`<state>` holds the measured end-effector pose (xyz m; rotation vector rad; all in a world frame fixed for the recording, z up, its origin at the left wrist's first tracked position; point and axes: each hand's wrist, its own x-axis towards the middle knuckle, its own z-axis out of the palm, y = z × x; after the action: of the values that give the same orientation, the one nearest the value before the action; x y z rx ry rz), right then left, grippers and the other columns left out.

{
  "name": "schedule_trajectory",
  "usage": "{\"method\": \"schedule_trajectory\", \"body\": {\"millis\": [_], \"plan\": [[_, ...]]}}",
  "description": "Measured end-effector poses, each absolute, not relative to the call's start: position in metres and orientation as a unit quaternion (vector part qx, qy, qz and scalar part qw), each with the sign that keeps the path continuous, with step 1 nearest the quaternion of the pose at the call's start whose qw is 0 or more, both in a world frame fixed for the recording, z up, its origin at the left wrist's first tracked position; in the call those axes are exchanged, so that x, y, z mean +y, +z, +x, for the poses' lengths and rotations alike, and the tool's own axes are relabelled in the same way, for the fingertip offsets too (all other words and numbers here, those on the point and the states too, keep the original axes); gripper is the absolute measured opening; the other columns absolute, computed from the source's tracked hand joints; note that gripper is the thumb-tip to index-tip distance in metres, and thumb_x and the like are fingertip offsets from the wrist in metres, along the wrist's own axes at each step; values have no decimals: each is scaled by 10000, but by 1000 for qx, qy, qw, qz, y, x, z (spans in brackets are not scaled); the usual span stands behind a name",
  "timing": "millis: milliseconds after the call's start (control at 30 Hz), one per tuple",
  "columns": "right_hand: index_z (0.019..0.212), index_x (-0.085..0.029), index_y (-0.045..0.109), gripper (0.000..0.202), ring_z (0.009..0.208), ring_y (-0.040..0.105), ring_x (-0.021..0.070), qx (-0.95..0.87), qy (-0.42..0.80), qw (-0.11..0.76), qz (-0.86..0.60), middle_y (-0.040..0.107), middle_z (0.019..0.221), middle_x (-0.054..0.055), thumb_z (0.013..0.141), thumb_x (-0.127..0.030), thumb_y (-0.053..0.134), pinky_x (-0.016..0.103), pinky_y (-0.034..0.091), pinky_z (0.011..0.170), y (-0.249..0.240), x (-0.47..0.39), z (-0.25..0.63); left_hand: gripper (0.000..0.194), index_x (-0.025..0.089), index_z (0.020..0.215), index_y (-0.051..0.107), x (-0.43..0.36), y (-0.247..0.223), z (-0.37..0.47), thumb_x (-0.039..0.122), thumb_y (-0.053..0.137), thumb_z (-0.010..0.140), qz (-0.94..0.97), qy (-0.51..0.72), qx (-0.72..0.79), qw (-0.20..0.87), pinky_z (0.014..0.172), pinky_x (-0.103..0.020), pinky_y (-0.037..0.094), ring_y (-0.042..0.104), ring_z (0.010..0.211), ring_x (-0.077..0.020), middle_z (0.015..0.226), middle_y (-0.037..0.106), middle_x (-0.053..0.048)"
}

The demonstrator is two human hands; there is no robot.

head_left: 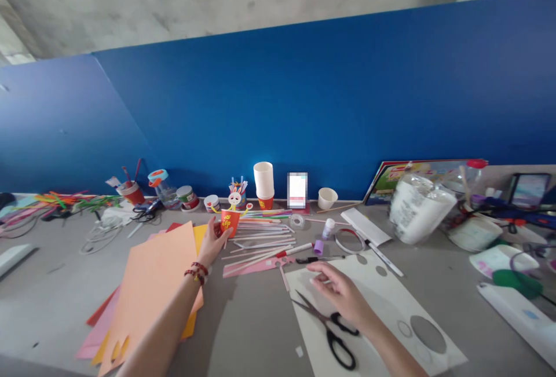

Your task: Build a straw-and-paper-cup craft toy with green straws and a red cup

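Your left hand point(212, 241) is closed about the left side of a red paper cup point(230, 223), thumb across the front, other fingers behind. The cup is upright, with yellow markings; a white rabbit face point(235, 199) stands above its rim, and a yellow arm tipped with a small heart extends from each side. Whether the cup's base touches the bench point(247, 325) cannot be determined. Two beaded bracelets point(198, 267) are on your left wrist.

Your right hand point(336, 290) is partly open, fingers loosely bent, and has hold of nothing. It is positioned above a white paper sheet point(377, 313) with round cut-outs, close to black-handled scissors point(322, 317) lying on that sheet with blades slightly parted.

Beside your left forearm lie overlapping coloured sheets, a peach sheet point(156, 273) uppermost. Pale straws point(264, 238) lie in a loose row to the right of the cup. Past them you have a tape roll point(297, 222), a glue stick point(328, 228) and, just beside it, a purple cap point(318, 247). Behind, near the blue partition point(278, 99), stand a stack of white cups point(263, 179) and a single white cup point(327, 198).
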<state>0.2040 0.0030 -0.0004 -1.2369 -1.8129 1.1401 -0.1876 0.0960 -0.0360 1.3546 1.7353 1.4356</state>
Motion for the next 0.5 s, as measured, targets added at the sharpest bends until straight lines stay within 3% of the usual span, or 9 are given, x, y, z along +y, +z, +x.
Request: {"method": "schedule_trajectory", "body": {"millis": [300, 400, 433, 500], "plan": [[1169, -243, 606, 297, 980, 665, 201, -726, 386, 295, -486, 635, 1243, 90, 935, -403, 519, 308, 569, 822, 3, -9, 207, 672, 207, 1302, 496, 72, -21, -199, 558, 683, 762, 513, 525, 650, 196, 915, -491, 540, 602, 1169, -318, 1274, 578, -162], [1296, -257, 528, 381, 957, 672, 194, -744, 351, 287, -490, 632, 1266, 93, 931, -364, 522, 308, 575, 807, 15, -17, 197, 698, 259, 1397, 414, 58, -3, -190, 474, 683, 790, 550, 530, 630, 139, 1000, -509, 486, 535, 1253, -298, 1415, 464, -139], [1354, -269, 482, 430, 955, 671, 188, -755, 341, 289, -480, 627, 1281, 90, 932, -343, 518, 308, 571, 819, 20, -20, 192, 679, 239, 1417, 392, 53, 4, -185, 425, 660, 822, 586, 530, 608, 77, 1000, -505, 485, 507, 1284, -300, 1448, 428, -157], [1431, -292, 407, 511, 961, 666, 174, -780, 330, 289, -446, 615, 1305, 78, 932, -292, 514, 306, 556, 856, 31, -25, 182, 553, 211, 1366, 455, 44, 19, -169, 314, 638, 855, 645, 520, 559, -21, 1025, -497, 465, 434, 1357, -306, 1465, 430, -164]]}}
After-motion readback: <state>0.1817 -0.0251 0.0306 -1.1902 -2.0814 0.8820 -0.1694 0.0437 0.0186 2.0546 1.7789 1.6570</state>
